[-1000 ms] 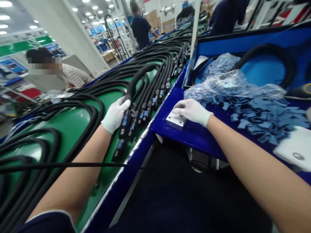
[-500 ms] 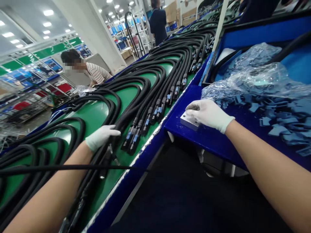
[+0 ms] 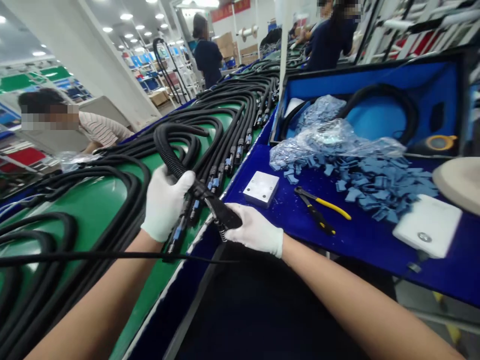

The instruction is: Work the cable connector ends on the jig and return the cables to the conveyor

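A black corrugated hose (image 3: 169, 152) is lifted above the green conveyor belt (image 3: 98, 192), bent in an arch. My left hand (image 3: 165, 202), in a white glove, is closed round the hose near its end. My right hand (image 3: 255, 227), also gloved, grips the black end fitting (image 3: 227, 215), where a short metal spring shows beneath. Other black hoses (image 3: 240, 95) with blue clips at their ends lie in curves along the belt. A metal block (image 3: 261, 188) with holes sits on the blue table to the right, apart from my right hand.
Pliers with yellow and black handles (image 3: 322, 207), a heap of blue plastic clips (image 3: 382, 182) and a white box-shaped device (image 3: 427, 225) lie on the blue table (image 3: 360, 250). Behind stands a blue bin (image 3: 446, 90). A person in a striped shirt (image 3: 103, 127) works across the belt.
My right hand has left the metal block and now holds the hose's end fitting. My left hand has raised the hose off the belt. The view has turned right.
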A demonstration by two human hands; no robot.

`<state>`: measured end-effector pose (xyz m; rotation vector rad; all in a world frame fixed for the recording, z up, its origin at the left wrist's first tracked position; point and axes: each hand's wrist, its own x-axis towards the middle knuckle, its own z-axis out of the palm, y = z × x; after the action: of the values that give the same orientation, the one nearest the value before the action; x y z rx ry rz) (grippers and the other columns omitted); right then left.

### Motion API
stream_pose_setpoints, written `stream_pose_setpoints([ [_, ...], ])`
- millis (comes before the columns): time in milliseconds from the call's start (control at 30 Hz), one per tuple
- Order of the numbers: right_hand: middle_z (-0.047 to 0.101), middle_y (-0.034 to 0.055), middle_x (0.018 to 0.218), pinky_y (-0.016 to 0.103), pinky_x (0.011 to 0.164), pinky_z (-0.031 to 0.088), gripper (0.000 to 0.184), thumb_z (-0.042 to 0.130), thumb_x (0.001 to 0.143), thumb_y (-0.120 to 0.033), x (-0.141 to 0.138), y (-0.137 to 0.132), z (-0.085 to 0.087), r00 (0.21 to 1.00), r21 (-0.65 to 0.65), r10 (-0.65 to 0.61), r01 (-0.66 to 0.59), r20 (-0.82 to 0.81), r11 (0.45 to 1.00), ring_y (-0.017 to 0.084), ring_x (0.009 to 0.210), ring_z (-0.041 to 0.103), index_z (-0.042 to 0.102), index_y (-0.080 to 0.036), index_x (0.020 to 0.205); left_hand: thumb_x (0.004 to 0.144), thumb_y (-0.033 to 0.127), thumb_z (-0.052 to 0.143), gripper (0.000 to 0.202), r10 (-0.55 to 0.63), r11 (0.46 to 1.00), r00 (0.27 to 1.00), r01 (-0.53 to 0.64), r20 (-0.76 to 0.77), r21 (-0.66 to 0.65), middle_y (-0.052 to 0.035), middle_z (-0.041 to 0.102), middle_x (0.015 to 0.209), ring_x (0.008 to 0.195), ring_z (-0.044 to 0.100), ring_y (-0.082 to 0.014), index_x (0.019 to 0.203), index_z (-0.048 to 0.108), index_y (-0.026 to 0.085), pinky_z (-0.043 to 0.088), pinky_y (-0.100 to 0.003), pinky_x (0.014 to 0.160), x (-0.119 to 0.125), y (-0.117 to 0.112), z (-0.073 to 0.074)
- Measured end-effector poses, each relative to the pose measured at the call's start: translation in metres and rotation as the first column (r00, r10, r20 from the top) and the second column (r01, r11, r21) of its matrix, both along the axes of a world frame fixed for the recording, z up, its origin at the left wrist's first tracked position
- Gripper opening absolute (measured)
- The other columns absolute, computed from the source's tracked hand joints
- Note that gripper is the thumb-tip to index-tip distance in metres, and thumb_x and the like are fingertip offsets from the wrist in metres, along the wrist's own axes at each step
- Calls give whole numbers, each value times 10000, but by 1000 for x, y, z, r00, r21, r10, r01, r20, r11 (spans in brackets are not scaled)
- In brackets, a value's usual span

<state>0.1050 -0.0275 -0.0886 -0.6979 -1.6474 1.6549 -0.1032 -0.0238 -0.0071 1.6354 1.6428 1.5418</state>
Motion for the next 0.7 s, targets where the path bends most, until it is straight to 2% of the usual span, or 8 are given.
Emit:
stream_pose_setpoints([
  [67, 643, -31, 764, 222, 496, 440, 432, 631, 708, -56, 26, -1, 3, 997, 0, 50, -51, 65, 999, 101, 564, 548, 675, -219, 1105, 802, 302, 803, 463, -75, 980, 907, 143, -415, 136, -45, 656, 1258, 1340, 475, -326, 1234, 653, 230, 304, -472, 1177, 4, -2, -7],
  [133, 612, -46, 671, 218, 447, 408, 395, 608, 716, -75, 51, -1, 10, 978, -58, 145, -137, 153, 989, 102, 497, 522, 670, -225, 1076, 804, 257, 794, 377, -273, 873, 559, 485, -783, 42, -20, 689, 1256, 1321, 511, -333, 1170, 712, 297, 287, -515, 1178, 10, -4, -17],
  [200, 621, -48, 660, 225, 440, 421, 370, 630, 728, -130, 74, -1, 19, 944, -102, 221, -202, 245, 974, 115, 486, 536, 672, -230, 1082, 845, 202, 740, 289, -426, 711, 244, 685, -871, -156, 3, 730, 1200, 1233, 593, -305, 1095, 746, 347, 320, -534, 1148, 18, -4, -30],
  [233, 645, -40, 693, 234, 467, 450, 346, 655, 747, -179, 85, 0, 24, 929, -90, 236, -219, 286, 972, 126, 516, 567, 679, -230, 1088, 871, 176, 702, 275, -459, 670, 200, 718, -865, -190, 2, 742, 1175, 1191, 621, -285, 1081, 751, 347, 361, -515, 1122, 23, -4, -37],
  [367, 727, 67, 962, 328, 770, 527, 368, 626, 891, -508, 127, 5, 30, 800, 296, -198, 26, 567, 955, 217, 846, 676, 721, -190, 1050, 945, 205, 616, 181, -578, 751, 493, 634, -650, -187, -57, 740, 1066, 1014, 681, -209, 1054, 756, 240, 527, -332, 907, 42, 0, -53],
  [467, 695, 193, 982, 429, 831, 487, 403, 660, 863, -505, 151, 10, 14, 297, 576, -579, 108, 759, 810, 335, 971, 641, 721, -111, 913, 959, 313, 610, 215, -518, 855, 720, 444, -463, -266, -51, 737, 1104, 1010, 689, -204, 1103, 745, 227, 521, -307, 931, 56, 4, -52],
  [533, 670, 223, 967, 421, 788, 472, 272, 679, 829, -365, 159, 11, -1, 115, 617, -616, 38, 779, 786, 360, 975, 623, 706, -95, 859, 944, 372, 619, 266, -449, 886, 791, 336, -416, -319, -32, 743, 1158, 1077, 684, -223, 1144, 745, 249, 489, -321, 1004, 65, 7, -49],
  [700, 648, 96, 810, 315, 668, 425, 92, 578, 831, -233, 153, 9, -12, 343, 624, -657, 216, 672, 751, 202, 718, 586, 605, -160, 782, 906, 445, 633, 384, -403, 836, 892, 268, -206, -478, -44, 786, 1020, 936, 729, -237, 1183, 737, 201, 541, -327, 881, 86, 19, -34],
])
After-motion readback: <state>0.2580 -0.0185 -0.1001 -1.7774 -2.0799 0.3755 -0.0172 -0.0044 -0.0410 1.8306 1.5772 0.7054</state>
